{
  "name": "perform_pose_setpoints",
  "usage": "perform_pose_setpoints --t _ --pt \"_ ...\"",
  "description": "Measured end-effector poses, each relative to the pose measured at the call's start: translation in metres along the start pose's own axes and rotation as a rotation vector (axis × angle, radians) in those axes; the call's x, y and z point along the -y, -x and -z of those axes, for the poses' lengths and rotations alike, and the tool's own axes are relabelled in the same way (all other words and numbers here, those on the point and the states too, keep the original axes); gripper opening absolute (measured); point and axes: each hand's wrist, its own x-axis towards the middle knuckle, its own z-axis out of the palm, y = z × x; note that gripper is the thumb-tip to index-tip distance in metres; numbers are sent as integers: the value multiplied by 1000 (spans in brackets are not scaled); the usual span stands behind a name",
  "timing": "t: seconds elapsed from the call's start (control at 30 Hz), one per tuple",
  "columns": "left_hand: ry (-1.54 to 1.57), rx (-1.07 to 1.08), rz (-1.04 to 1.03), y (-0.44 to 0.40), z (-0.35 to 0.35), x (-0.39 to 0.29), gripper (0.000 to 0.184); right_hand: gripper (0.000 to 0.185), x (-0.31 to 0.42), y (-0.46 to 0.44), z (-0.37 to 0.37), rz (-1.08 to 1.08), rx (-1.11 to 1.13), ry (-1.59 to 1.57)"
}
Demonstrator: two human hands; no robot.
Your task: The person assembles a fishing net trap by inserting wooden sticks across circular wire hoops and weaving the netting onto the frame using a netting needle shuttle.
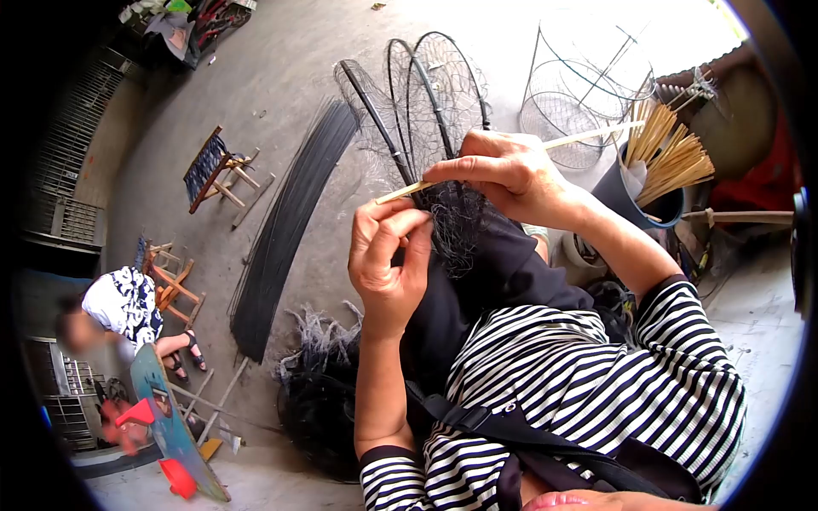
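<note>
My right hand (511,175) is closed around a long, thin, pale bamboo strip (588,134), its forefinger stretched along it. The strip slants across in front of me, and its left end lies just above the curled fingers of my left hand (390,255). Thumb and forefinger of that left hand are pinched together at the edge of dark netting (456,226); the exact grip is partly hidden. Netting is bunched over my lap and spreads up onto several dark hoops (430,94), which stand beyond my hands.
A dark bucket (626,192) full of thin sticks (665,157) stands at right, below wire hoop frames (567,102). A long bundle of black strands (294,230) lies left on the floor. Farther left are small wooden stools (223,175), a seated person (123,307) and a blue-green board (175,417).
</note>
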Motion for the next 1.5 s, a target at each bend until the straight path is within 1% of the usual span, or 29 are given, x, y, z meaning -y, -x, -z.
perform_pose_setpoints --t 0.03,0.07,0.1,0.17,0.2,0.23,0.3,0.33,0.43,0.47,0.5,0.53,0.57,0.6,0.63,0.67,0.77,0.8,0.9,1.0,1.1,1.2,1.3,1.43,1.47,1.5 --pt "-60 -22 -45 0 -1 5 8 37 1 0 0 6 -5 -19" --pt "181 -105 251 4 -7 4 8 34 1 0 1 -45 30 -108" --pt "334 -143 347 8 -13 14 9 33 3 -1 0 -62 18 -185" --pt "392 17 527 18 -19 19 11 32 10 -3 -5 -91 -13 -338" --pt "557 152 610 16 -21 20 11 33 11 -3 -6 -93 43 -395" --pt "627 125 672 20 -27 31 12 34 11 -2 -10 -69 66 -437" --pt "1025 -80 716 10 -34 45 12 34 11 -2 -14 -18 69 -477" --pt "1196 16 604 1 -25 40 13 34 12 -3 -16 -15 64 -485" --pt "1332 -215 1006 -8 -46 46 14 34 12 -10 -15 5 76 -497" --pt "1313 -155 1050 -7 -47 43 17 33 11 -11 -11 10 96 -497" --pt "1223 -47 966 -7 -42 45 18 33 9 -12 -6 16 116 -496" --pt "1133 59 881 -7 -36 48 19 32 4 -9 0 -103 119 -562" --pt "1044 157 800 -6 -31 49 19 31 -5 -6 1 -164 10 -650" --pt "1042 105 781 -10 -27 44 20 30 -19 -2 -2 -242 -26 -725" --pt "968 15 816 -12 -26 37 20 30 -30 3 -6 -318 -64 -798" --pt "944 8 810 -10 -26 35 20 28 -34 6 -9 -354 -88 -835" --pt "907 -27 781 -10 -28 27 20 27 -34 10 -6 -374 -84 -767" --pt "898 -35 777 -8 -28 25 20 27 -34 11 -6 -336 -98 -745" --pt "883 -35 739 -5 -26 24 20 27 -32 11 -1 -337 -37 -688" --pt "895 -28 751 -4 -28 22 19 28 -29 9 4 -303 -6 -630" --pt "847 -5 768 -4 -29 20 15 33 -23 8 9 -330 56 -515" --pt "818 17 764 -4 -29 19 13 39 -13 1 17 -217 88 -423" --pt "850 16 775 -2 -29 21 12 43 0 -2 3 -335 -23 -614" --pt "822 16 766 -2 -31 16 12 42 10 -7 1 -337 7 -184" --pt "811 26 754 -2 -31 15 11 38 7 -7 -3 -276 -38 -129" --pt "800 36 742 -2 -31 14 10 35 6 -9 -3 -263 -21 -124"
